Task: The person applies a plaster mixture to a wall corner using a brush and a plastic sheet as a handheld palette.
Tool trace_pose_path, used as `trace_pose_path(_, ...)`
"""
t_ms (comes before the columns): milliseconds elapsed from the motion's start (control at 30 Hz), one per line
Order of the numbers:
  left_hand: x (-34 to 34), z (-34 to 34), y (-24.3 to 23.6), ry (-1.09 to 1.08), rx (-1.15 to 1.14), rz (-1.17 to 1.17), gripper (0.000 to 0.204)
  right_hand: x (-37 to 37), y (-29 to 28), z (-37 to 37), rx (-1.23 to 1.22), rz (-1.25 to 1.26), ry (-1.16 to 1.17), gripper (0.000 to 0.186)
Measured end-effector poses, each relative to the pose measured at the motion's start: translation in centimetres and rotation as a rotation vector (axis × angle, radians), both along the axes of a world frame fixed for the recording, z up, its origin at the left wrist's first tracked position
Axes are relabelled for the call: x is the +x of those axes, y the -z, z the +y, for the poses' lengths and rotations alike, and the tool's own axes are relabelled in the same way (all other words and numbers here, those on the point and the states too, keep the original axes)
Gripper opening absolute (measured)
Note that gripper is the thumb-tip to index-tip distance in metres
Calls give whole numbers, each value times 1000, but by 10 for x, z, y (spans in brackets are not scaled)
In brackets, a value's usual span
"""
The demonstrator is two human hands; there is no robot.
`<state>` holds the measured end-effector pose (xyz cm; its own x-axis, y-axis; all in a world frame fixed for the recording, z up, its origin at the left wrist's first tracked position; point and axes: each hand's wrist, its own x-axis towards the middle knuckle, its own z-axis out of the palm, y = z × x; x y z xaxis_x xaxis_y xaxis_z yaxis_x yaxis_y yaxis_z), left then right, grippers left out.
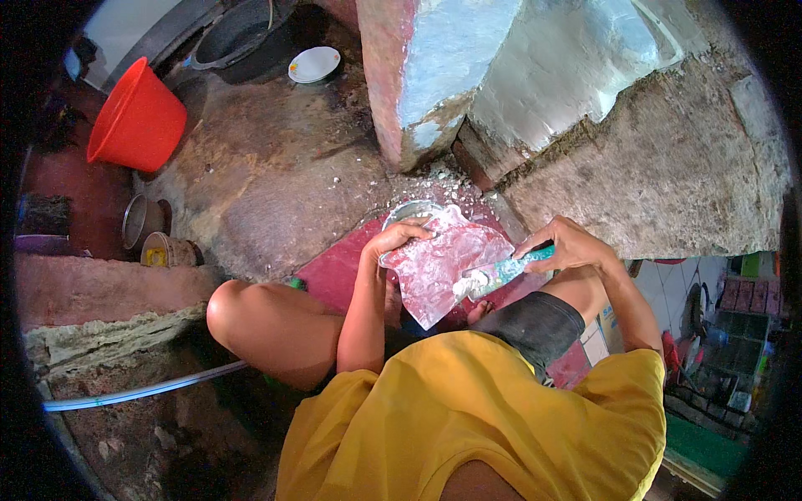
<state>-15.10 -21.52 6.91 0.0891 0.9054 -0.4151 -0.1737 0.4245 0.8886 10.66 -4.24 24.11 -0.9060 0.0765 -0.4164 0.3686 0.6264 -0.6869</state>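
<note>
A pink, irregular board (439, 259) smeared with white paste is held over my lap, with my left hand (397, 242) gripping its upper left edge. My right hand (561, 246) is closed round the turquoise handle of a scraper (505, 271), whose blade carries a lump of white paste (472, 282) low on the board's right side. Behind the board, a grey round container (403, 209) shows only its rim and part of its inside.
Ahead stands a patched wall corner (430, 92) with white crumbs (443, 184) at its foot. At upper left are a red bucket (138, 117), black tub (209, 63) and white plate (314, 64). A metal pot (138, 225) and pale hose (142, 394) lie left; clutter (735, 334) fills the right.
</note>
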Motion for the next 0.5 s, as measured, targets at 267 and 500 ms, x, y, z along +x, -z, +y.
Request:
trace_pose_path(267,-2,4,1,-59,-153,-100,50,-4,34,-18,-254,126,58,26)
trace_pose_path(500,-5,0,1,-417,-115,-380,56,15,76,-23,-574,89,479,25)
